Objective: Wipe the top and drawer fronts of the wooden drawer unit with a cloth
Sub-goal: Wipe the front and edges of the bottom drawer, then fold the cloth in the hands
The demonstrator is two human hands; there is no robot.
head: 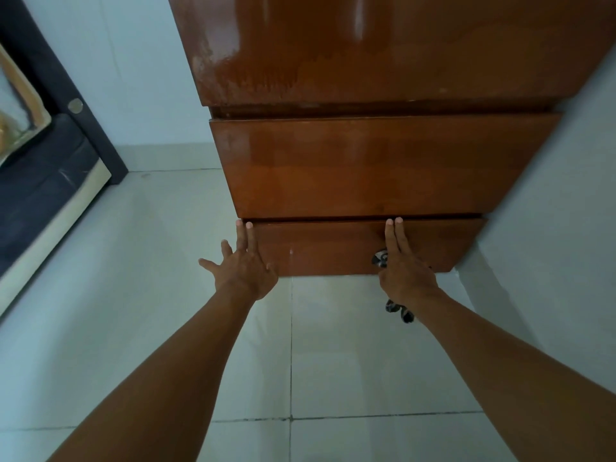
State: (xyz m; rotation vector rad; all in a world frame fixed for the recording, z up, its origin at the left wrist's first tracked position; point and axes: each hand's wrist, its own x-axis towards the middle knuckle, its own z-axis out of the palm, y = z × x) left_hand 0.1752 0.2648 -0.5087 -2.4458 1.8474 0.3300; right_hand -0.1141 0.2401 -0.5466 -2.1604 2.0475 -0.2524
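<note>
Beside the wall (550,195), flat left hand (245,271) presses drawer (333,248); right hand (405,271) grips cloth (401,311).

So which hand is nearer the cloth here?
Right. The right hand holds the cloth against the bottom drawer front; the left hand rests on that drawer's left end, clear of the cloth.

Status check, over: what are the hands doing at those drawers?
Left hand open, fingertips on lower drawer front, left end. Right hand holds cloth against that front. Nothing blocking it.
</note>
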